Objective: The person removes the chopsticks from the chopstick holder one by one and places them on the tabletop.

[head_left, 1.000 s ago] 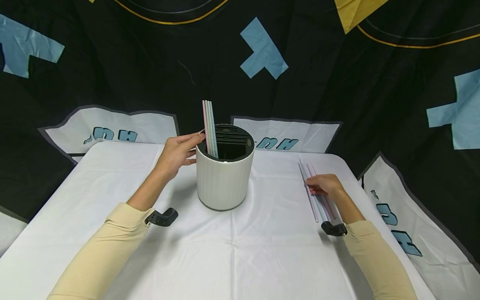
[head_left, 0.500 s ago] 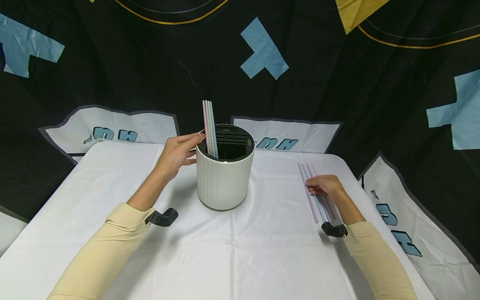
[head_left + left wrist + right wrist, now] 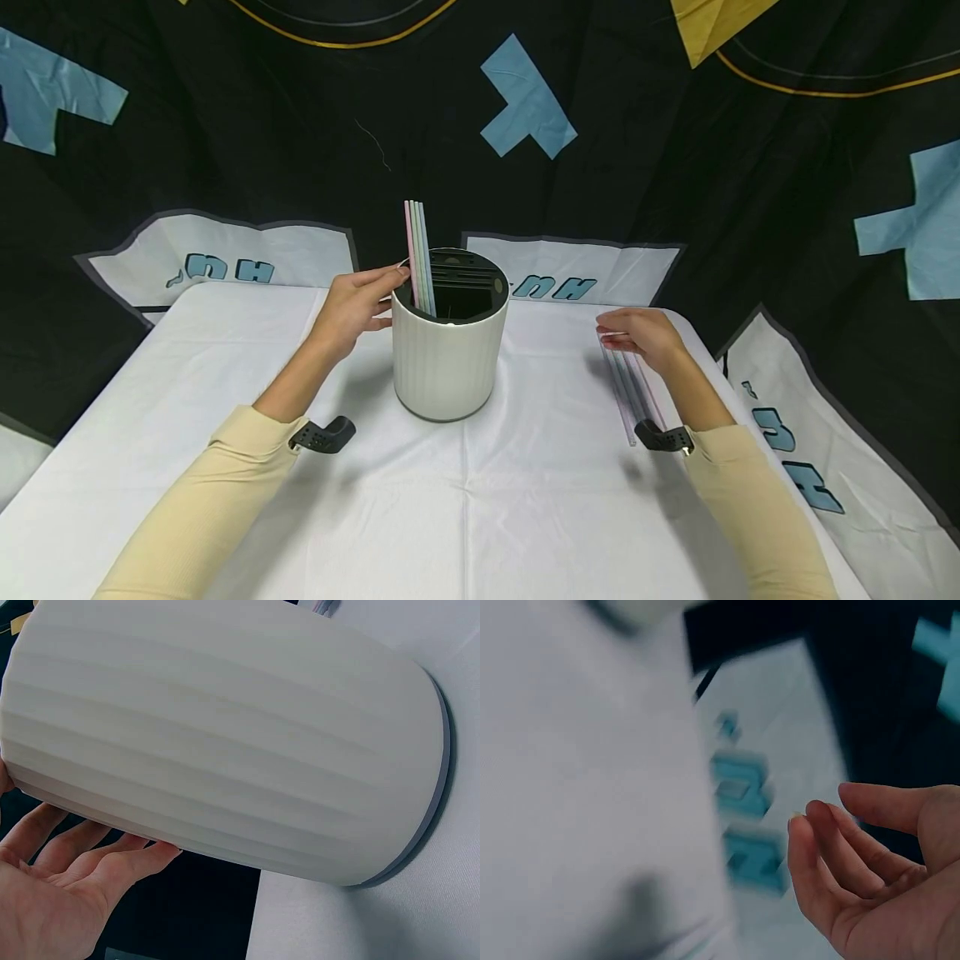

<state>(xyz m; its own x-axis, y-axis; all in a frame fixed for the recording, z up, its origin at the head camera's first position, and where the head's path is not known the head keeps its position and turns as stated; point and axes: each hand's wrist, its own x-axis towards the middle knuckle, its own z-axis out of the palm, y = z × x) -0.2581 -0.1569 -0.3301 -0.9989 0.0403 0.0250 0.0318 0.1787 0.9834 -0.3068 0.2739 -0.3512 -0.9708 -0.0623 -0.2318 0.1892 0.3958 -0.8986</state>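
A white ribbed cylindrical container [image 3: 450, 371] with a dark top stands on the table. Several pastel straws [image 3: 421, 258] stand upright in its left side. At the container's left rim, my left hand [image 3: 348, 312] holds it, with one digit over the edge by the straws and other fingers against the outer wall [image 3: 225, 735]. On the right lie more pastel straws [image 3: 630, 400], side by side. My right hand [image 3: 641, 333] is above their far ends, partly covering them. In the right wrist view, that hand [image 3: 885, 870] has loosely bent fingers, thumb apart, and nothing between them.
A white cloth [image 3: 390, 517] covers the table. Behind hangs a black backdrop [image 3: 300, 150] with blue and yellow shapes. Black wrist straps [image 3: 326, 435] are worn over cream sleeves [image 3: 202, 500]. The table's right edge runs near the right forearm.
My right hand has moved away from me along the lying straws, from their middle to their far ends, and the straws stay on the table. The left hand and container hold still.
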